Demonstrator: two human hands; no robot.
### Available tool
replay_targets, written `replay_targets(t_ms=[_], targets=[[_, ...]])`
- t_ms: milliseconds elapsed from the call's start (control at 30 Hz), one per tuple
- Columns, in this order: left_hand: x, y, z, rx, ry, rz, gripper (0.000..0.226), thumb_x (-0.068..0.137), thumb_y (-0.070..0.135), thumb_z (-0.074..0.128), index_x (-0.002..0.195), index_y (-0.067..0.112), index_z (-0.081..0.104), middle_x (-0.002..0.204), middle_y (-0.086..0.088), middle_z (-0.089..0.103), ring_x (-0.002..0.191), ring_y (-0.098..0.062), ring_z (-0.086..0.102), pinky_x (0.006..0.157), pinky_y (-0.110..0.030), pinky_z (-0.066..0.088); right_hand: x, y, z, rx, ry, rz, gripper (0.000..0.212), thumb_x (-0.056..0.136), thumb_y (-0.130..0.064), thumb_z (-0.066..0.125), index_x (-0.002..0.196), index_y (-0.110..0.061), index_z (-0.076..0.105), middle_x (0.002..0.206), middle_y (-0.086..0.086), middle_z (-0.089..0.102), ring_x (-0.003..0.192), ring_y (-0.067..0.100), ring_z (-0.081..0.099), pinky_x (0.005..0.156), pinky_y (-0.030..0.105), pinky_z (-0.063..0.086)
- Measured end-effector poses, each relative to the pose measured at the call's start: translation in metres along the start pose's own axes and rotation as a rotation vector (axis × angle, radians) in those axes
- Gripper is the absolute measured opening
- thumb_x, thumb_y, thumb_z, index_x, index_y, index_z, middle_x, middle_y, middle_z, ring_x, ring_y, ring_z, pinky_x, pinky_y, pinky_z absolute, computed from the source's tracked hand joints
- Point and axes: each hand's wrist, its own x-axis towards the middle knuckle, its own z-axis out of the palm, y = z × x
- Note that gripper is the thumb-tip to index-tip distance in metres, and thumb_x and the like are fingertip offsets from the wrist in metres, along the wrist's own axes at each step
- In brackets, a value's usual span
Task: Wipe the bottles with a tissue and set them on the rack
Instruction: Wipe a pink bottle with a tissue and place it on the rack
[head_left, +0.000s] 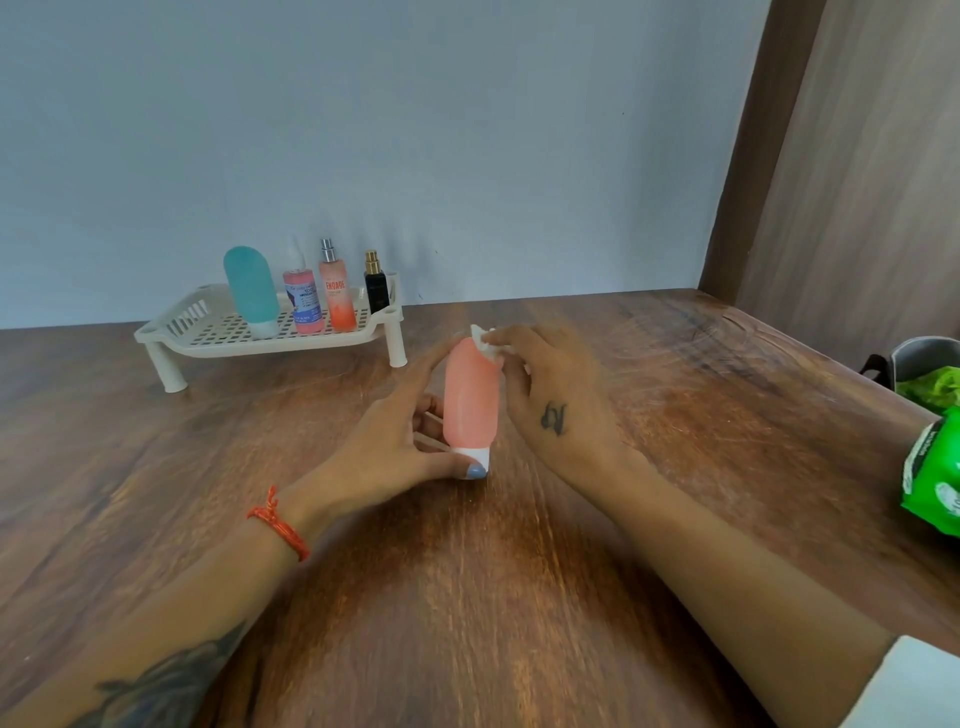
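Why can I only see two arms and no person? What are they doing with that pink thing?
The camera sits on the person's head and looks down, so you see only their own arms. There is no machine here, just two bare hands over a brown wooden table. The left hand steadies a pink squeeze bottle that stands on its white cap. The right hand pinches a small white tissue against the bottle's top to wipe it. At the back, a cream rack already holds four bottles: a teal squeeze bottle, a pink spray bottle, an orange spray bottle and a little black perfume bottle. On the right edge lies a green packet.
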Motion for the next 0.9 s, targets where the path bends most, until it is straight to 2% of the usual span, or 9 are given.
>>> replay_targets(t_ms=[100,200,300,500,567,633,700,800,900], targets=[[-0.0001,-0.0001,0.0,0.009,-0.004,0.013,0.108,0.063,0.017,0.085,0.13,0.064,0.015,0.108,0.001,0.057,0.086,-0.015,0.066,0.078,-0.028,0.057,0.0005,-0.0015,-0.0033,0.009,0.057,0.047,0.021,0.086,-0.009,0.054,0.104,-0.008,0.066,0.096,0.007,0.069,0.086,0.022,0.061,0.072,0.021,0.04],[-0.0009,-0.0005,0.0007,-0.004,0.014,0.025,0.102,0.064,0.014,0.084,0.12,0.066,0.016,0.104,0.0,0.06,0.082,-0.012,0.067,0.074,-0.023,0.056,-0.0001,-0.0077,-0.0035,-0.034,0.023,-0.11,0.024,0.085,-0.009,0.054,0.105,-0.008,0.066,0.104,0.009,0.067,0.094,0.025,0.058,0.074,0.03,0.047],[-0.001,-0.0007,0.0006,-0.027,0.021,0.025,0.1,0.064,0.014,0.084,0.123,0.061,0.018,0.106,-0.003,0.061,0.083,-0.014,0.068,0.078,-0.028,0.057,-0.0036,-0.0089,0.0008,-0.081,-0.039,-0.252,0.031,0.075,-0.005,0.068,0.106,-0.008,0.066,0.109,0.014,0.065,0.099,0.025,0.048,0.073,0.032,0.047],[0.0013,-0.0011,0.0005,0.008,0.001,0.0,0.107,0.065,0.015,0.084,0.136,0.053,0.014,0.106,0.0,0.058,0.085,-0.014,0.067,0.077,-0.026,0.057,-0.0009,-0.0028,-0.0002,-0.021,-0.031,-0.087,0.03,0.08,0.0,0.062,0.109,-0.007,0.066,0.105,0.014,0.066,0.093,0.031,0.06,0.073,0.036,0.052],[0.0015,-0.0021,0.0,0.014,-0.005,0.001,0.109,0.064,0.018,0.085,0.139,0.053,0.014,0.108,-0.001,0.058,0.087,-0.015,0.066,0.079,-0.029,0.057,-0.0004,-0.0028,-0.0028,0.033,-0.049,-0.006,0.027,0.085,-0.004,0.055,0.109,-0.005,0.066,0.101,0.014,0.068,0.088,0.026,0.062,0.073,0.027,0.05],[0.0014,-0.0033,-0.0007,0.022,-0.009,-0.01,0.111,0.064,0.021,0.085,0.14,0.054,0.012,0.11,0.0,0.057,0.087,-0.015,0.066,0.081,-0.031,0.057,-0.0003,-0.002,-0.0053,0.084,-0.037,0.122,0.026,0.089,-0.006,0.053,0.111,-0.006,0.066,0.101,0.011,0.069,0.085,0.016,0.061,0.071,0.007,0.039],[0.001,-0.003,-0.0004,0.026,-0.008,-0.01,0.11,0.063,0.022,0.085,0.137,0.058,0.012,0.11,0.003,0.056,0.085,-0.012,0.067,0.08,-0.03,0.057,-0.0005,-0.0029,-0.0075,0.102,0.029,0.159,0.025,0.09,-0.008,0.053,0.111,-0.009,0.066,0.103,0.008,0.069,0.086,0.014,0.06,0.07,0.001,0.033],[-0.0002,-0.003,0.0006,-0.002,0.013,0.004,0.103,0.064,0.018,0.085,0.127,0.061,0.016,0.105,0.003,0.059,0.082,-0.01,0.067,0.075,-0.024,0.057,-0.0004,-0.0075,-0.0064,0.033,0.055,-0.093,0.025,0.085,-0.012,0.054,0.106,-0.009,0.069,0.101,0.011,0.067,0.09,0.023,0.06,0.074,0.02,0.045],[-0.0008,-0.0063,0.0008,-0.017,0.025,-0.006,0.098,0.065,0.018,0.084,0.129,0.053,0.019,0.109,0.003,0.059,0.086,-0.009,0.067,0.076,-0.024,0.057,-0.0058,-0.0086,-0.001,-0.094,-0.045,-0.322,0.034,0.07,-0.002,0.074,0.103,-0.008,0.069,0.103,0.014,0.066,0.095,0.028,0.057,0.073,0.031,0.049]])
